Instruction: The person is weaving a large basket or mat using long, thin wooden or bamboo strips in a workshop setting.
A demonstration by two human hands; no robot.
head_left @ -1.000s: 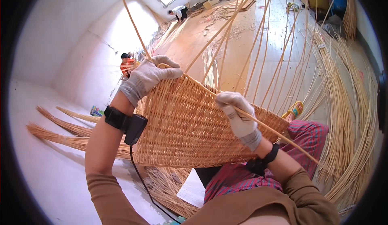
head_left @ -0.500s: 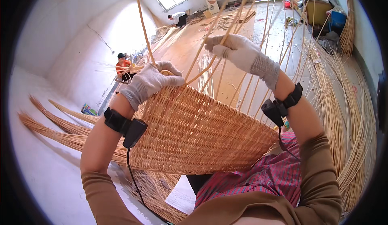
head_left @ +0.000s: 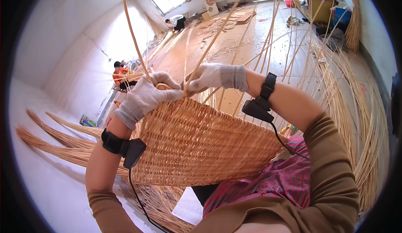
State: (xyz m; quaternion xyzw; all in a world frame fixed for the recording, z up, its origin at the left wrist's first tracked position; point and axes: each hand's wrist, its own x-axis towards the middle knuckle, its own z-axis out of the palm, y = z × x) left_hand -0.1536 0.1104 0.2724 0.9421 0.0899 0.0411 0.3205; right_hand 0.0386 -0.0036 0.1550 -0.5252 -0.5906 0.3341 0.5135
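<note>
A woven wicker basket point(head_left: 201, 145) leans across my lap, its wall of tan rods tightly woven. Upright wicker stakes point(head_left: 217, 34) rise from its upper rim. My left hand point(head_left: 151, 91), in a pale knit glove, is closed on the rim's left corner, where a rod loops over. One long rod point(head_left: 133, 30) stands up past that hand. My right hand point(head_left: 203, 79), gloved too, is closed on a stake at the rim, close to the left fingertips. Its fingertips are partly hidden behind the stake and rim.
Bundles of wicker rods point(head_left: 63, 149) lie at the left, and long loose rods point(head_left: 364, 149) at the right. A person in orange point(head_left: 121, 76) sits at far left; another person point(head_left: 176, 22) bends near the window. A blue bucket point(head_left: 341, 17) stands at the far right.
My right hand has come down and left, from up among the stakes to the rim beside my left hand. My left hand and the basket have shifted slightly left and down.
</note>
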